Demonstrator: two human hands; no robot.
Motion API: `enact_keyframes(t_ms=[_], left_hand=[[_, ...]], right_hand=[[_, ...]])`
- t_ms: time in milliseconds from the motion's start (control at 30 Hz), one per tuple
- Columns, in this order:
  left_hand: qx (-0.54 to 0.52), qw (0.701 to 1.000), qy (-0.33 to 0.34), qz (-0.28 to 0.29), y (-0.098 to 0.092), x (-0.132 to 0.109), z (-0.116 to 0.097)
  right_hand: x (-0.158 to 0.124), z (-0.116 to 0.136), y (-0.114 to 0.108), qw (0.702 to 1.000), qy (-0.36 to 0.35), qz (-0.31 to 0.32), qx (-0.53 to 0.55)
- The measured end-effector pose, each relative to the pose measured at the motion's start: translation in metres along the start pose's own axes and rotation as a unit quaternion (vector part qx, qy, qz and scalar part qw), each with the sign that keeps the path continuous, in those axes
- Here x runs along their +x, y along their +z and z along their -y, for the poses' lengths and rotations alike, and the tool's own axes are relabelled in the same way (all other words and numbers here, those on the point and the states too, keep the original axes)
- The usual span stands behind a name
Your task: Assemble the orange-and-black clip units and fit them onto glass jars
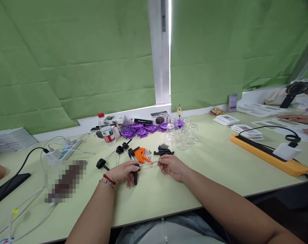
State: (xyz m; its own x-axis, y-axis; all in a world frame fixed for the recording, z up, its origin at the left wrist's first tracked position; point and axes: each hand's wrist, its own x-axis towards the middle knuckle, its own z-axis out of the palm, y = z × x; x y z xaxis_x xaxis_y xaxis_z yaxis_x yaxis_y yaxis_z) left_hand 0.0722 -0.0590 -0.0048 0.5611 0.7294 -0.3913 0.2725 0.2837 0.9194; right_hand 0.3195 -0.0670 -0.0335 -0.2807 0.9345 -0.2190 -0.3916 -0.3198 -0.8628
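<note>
My left hand (123, 173) is closed around the black T-shaped handle (135, 176) of a tool with a thin metal rod (148, 163). At the rod's other end my right hand (170, 166) pinches its tip. Both hands rest on the pale green table (207, 169). Just beyond them lie three more black-handled rods (118, 152), a cluster of orange plastic parts (141, 154) and a small pile of black parts (164, 150).
Purple plastic wheels (141, 129), small clear glass jars (181, 134) and a water bottle (107, 130) stand further back. A power strip (64, 150) with cables lies left. An orange-edged tray (268, 154) sits right. Another person's hands (297, 118) rest far right.
</note>
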Motion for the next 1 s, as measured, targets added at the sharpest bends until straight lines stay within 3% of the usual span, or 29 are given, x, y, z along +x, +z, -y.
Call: enact_keyframes(t_ms=[1000], left_hand=[[0.008,1.000,0.002,0.015,-0.0026,0.0020,0.0022]], right_hand=[[0.0009,0.0004,-0.0030,0.990,-0.064,-0.011,-0.123]])
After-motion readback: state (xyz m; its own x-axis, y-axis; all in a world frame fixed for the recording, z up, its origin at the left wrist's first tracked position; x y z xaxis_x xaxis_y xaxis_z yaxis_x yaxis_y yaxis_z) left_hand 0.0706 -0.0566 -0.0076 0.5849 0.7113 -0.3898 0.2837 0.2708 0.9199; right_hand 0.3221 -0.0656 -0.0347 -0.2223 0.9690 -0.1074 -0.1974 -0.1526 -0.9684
